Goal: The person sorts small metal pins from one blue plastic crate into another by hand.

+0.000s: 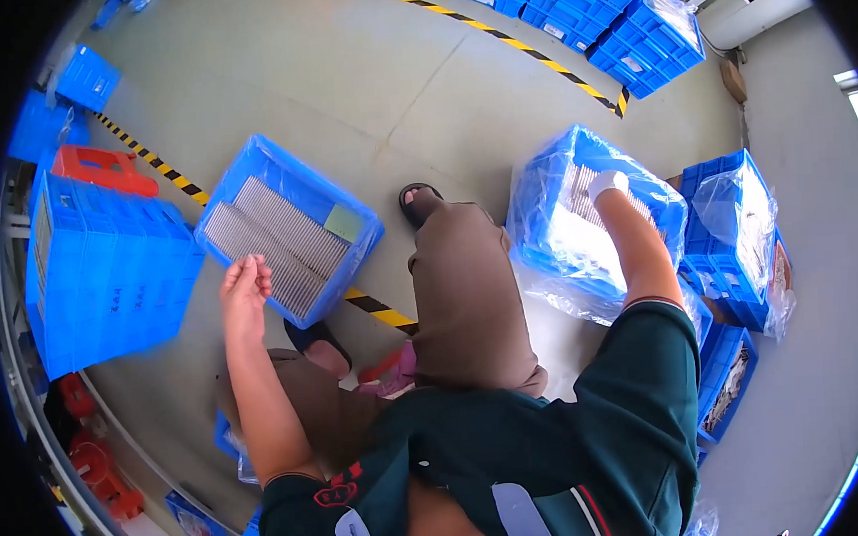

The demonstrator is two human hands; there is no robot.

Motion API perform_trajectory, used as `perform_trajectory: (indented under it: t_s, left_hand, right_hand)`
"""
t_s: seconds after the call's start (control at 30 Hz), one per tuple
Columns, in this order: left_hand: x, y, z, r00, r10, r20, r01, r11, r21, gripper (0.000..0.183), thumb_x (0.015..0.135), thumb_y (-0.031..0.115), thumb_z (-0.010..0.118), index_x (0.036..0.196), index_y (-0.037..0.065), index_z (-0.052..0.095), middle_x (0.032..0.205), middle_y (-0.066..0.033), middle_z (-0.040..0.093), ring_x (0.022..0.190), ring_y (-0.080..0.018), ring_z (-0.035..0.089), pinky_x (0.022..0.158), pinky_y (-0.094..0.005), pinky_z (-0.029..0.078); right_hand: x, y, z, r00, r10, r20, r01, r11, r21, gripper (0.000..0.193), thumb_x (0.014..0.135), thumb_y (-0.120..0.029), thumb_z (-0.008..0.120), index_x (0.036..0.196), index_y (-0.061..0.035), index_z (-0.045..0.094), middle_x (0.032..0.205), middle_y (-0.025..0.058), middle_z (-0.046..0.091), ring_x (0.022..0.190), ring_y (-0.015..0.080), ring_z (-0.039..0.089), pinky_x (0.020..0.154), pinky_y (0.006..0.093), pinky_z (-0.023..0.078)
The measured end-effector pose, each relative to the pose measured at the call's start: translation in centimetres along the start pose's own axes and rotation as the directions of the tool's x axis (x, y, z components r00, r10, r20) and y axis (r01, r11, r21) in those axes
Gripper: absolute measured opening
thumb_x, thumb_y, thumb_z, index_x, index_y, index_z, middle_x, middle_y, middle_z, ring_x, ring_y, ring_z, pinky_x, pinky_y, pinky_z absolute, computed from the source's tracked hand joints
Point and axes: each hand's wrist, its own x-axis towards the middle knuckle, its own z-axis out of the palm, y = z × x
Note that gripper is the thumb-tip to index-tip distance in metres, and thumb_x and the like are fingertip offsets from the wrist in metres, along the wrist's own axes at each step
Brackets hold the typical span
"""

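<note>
My left hand (pixel 247 280) is raised at the near edge of a blue bin (pixel 278 155), its fingers pinched together; anything between them is too small to make out. Close-set rows of thin grey-brown strips (pixel 277 235) fill this bin, and a pale green card (pixel 343 223) lies at its right end. My right hand (pixel 610 182), its fingers in a white covering, reaches down into a second blue bin (pixel 575 142) lined with clear plastic (pixel 532 199). It touches or hovers over similar strips (pixel 582 194) there, next to a bright white area. Its fingertips are hidden.
Stacked blue crates (pixel 114 270) stand at the left, with an orange-red container (pixel 104 169) behind. More crates (pixel 732 223) line the right wall, and others (pixel 591 17) stand far right. Yellow-black tape (pixel 494 34) marks the floor. My knee (pixel 464 286) rises between the two bins.
</note>
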Motion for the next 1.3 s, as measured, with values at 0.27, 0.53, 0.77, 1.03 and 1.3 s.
perform_trajectory:
  t_s: [0.27,0.53,0.77,1.03,1.3]
  left_hand:
    - [-0.9,1.1,0.4,0.999,0.041,-0.006,-0.041,0.999,0.004,0.016,0.084,0.020,0.054,0.088,0.005,0.057,0.072,-0.0008,0.056,0.062,-0.0059,0.047,0.057,-0.0186,0.038]
    - [-1.0,1.0,1.3,0.993,0.073,0.097,-0.064,0.993,-0.095,0.017,0.084,0.022,0.055,0.086,0.005,0.058,0.071,0.0000,0.056,0.060,-0.0061,0.048,0.056,-0.0185,0.039]
    - [-1.9,1.3,1.1,0.988,0.107,0.112,-0.076,0.964,-0.254,0.019,0.083,0.025,0.055,0.083,0.007,0.058,0.068,0.0005,0.055,0.058,-0.0054,0.046,0.055,-0.0193,0.039]
    - [-3.3,1.8,-1.3,0.987,0.162,-0.020,-0.152,0.869,-0.471,0.017,0.084,0.026,0.055,0.083,0.009,0.057,0.070,0.0008,0.054,0.061,-0.0066,0.048,0.058,-0.0204,0.039]
    - [-4.0,2.4,-1.3,0.988,0.157,-0.009,-0.135,0.821,-0.555,0.016,0.085,0.023,0.053,0.086,0.008,0.055,0.075,-0.0004,0.055,0.067,-0.0091,0.051,0.061,-0.0233,0.042]
  right_hand:
    - [-3.6,0.5,2.1,0.974,0.207,-0.096,-0.056,0.621,0.781,0.045,0.080,-0.037,0.048,0.102,0.0015,0.057,0.099,0.0225,0.057,0.098,0.0356,0.053,0.084,0.0360,0.041]
    - [-14.0,-1.9,-12.5,0.936,-0.129,-0.328,0.205,-0.558,0.804,0.020,0.086,-0.024,0.050,0.081,-0.0059,0.056,0.055,-0.0021,0.045,0.040,0.0047,0.035,0.035,0.0191,0.022]
    - [-20.7,-14.0,-25.8,0.635,-0.456,-0.624,0.172,-0.704,0.689,0.016,0.084,-0.014,0.053,0.083,0.0010,0.056,0.054,0.0018,0.046,0.041,0.0068,0.034,0.036,0.0198,0.022]
    - [-26.4,-24.0,-31.1,0.418,-0.623,-0.661,0.151,-0.670,0.727,0.015,0.084,-0.015,0.053,0.084,-0.0006,0.054,0.056,0.0016,0.047,0.040,0.0058,0.033,0.036,0.0192,0.022]
    - [-27.6,-25.9,-30.9,0.435,-0.623,-0.650,0.400,-0.513,0.760,0.014,0.085,-0.016,0.052,0.086,-0.0018,0.054,0.056,0.0014,0.051,0.043,0.0045,0.037,0.039,0.0183,0.028]
